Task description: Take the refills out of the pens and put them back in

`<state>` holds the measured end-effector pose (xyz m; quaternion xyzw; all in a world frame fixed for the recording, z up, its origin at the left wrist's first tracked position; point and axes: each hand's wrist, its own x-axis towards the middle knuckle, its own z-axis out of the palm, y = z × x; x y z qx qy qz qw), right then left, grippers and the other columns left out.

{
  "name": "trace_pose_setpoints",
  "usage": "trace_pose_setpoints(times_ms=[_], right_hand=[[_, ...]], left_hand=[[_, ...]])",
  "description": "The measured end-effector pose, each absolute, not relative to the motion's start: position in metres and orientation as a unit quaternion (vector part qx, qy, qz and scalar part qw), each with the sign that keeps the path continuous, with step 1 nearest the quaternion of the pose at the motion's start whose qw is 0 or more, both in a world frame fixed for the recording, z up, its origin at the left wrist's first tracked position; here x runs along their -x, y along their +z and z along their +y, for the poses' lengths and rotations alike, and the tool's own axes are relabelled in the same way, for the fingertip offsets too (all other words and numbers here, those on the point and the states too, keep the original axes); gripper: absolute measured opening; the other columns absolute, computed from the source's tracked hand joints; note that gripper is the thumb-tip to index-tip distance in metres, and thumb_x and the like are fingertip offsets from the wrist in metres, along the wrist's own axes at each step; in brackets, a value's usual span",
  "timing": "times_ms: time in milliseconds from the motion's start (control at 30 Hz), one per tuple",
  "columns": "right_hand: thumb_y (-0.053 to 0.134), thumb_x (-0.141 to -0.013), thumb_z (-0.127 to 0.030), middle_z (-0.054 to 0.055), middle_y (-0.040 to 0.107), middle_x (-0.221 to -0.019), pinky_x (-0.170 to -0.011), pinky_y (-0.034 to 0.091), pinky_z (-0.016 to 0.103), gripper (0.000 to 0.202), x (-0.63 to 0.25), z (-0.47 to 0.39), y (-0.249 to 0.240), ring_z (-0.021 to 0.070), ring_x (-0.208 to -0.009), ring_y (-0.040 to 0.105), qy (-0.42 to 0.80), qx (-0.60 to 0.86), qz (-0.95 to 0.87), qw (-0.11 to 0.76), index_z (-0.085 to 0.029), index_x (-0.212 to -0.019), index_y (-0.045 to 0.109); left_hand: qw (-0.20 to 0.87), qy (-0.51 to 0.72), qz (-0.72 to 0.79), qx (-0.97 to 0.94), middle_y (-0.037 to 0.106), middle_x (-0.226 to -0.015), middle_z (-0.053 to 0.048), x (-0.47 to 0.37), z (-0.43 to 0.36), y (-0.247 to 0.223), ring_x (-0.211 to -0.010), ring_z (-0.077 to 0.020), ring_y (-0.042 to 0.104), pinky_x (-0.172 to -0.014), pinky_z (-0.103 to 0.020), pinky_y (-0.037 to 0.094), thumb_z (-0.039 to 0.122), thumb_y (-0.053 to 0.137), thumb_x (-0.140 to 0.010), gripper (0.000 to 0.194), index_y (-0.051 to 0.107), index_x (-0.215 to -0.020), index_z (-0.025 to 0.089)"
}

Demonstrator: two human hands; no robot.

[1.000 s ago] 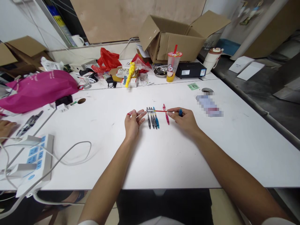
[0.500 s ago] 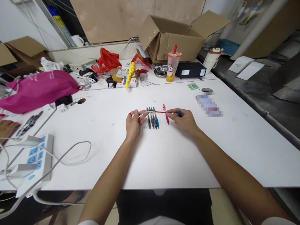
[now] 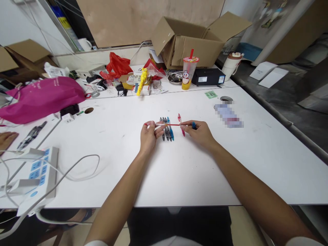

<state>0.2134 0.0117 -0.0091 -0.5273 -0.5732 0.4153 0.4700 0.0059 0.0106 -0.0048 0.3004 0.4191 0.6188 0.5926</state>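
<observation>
Left hand [image 3: 148, 138]: pinching slim clear plastic barrel [image 3: 159, 124].
Right hand [image 3: 202, 134]: pinching thin red plastic refill [image 3: 174, 125].
Refill: extending toward nine o'clock from right grip, axis running nine-to-three, far end apparently meeting barrel.

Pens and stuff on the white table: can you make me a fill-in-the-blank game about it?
The thin stick between the left hand and the right hand is coloured ____. The pen lying between the grey pens and the pink pen is ____. The big cardboard box behind the cup has its top flaps ____. The straw is standing in the ____.

Missing words: red; blue; open; cup.
</observation>
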Motion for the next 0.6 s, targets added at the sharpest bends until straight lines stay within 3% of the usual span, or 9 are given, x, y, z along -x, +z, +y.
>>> trace_pose_setpoints(times_ms=[200,367,467,600], right_hand=[[0.073,-0.082,-0.057,-0.001,0.054,-0.067,-0.058,0.034,0.03,0.04,-0.2057,0.0043,-0.0093,0.0132,-0.062,0.042,0.415,0.514,-0.611,0.436,-0.02,-0.096,0.079],[0.047,-0.097,-0.063,-0.003,0.047,-0.063,-0.055,0.035,0.029,0.047,-0.2101,0.006,-0.0094,0.0131,-0.057,0.04,0.433,0.476,-0.61,0.464,-0.022,-0.103,0.069],[0.058,-0.094,-0.058,-0.001,0.057,-0.069,-0.06,0.04,0.029,0.039,-0.2128,0.0081,-0.0097,0.0137,-0.061,0.048,0.389,0.494,-0.633,0.452,-0.021,-0.096,0.069],[0.069,-0.087,-0.05,0.003,0.069,-0.082,-0.069,0.046,0.033,0.032,-0.2125,0.0076,-0.0093,0.0173,-0.072,0.058,0.36,0.506,-0.644,0.448,-0.022,-0.1,0.076]], left_hand=[[0.615,0.598,0.394,-0.33,0.075,-0.109,-0.011,-0.0143,0.0045,-0.0103,-0.087,-0.0219,0.078,-0.067,-0.026,0.06,0.047,0.066,-0.094,0.032,0.045,-0.103,0.023],[0.604,0.616,0.391,-0.32,0.075,-0.104,-0.007,-0.0083,0.0093,-0.0101,-0.085,-0.0195,0.078,-0.073,-0.029,0.06,0.043,0.061,-0.098,0.028,0.042,-0.107,0.025],[0.596,0.623,0.393,-0.318,0.074,-0.106,-0.008,-0.0066,0.0111,-0.0104,-0.085,-0.0186,0.077,-0.075,-0.029,0.06,0.042,0.061,-0.098,0.029,0.042,-0.112,0.025],[0.583,0.625,0.398,-0.333,0.073,-0.116,-0.011,-0.0076,0.01,-0.0111,-0.085,-0.0186,0.077,-0.071,-0.028,0.059,0.041,0.061,-0.098,0.032,0.042,-0.117,0.024]])
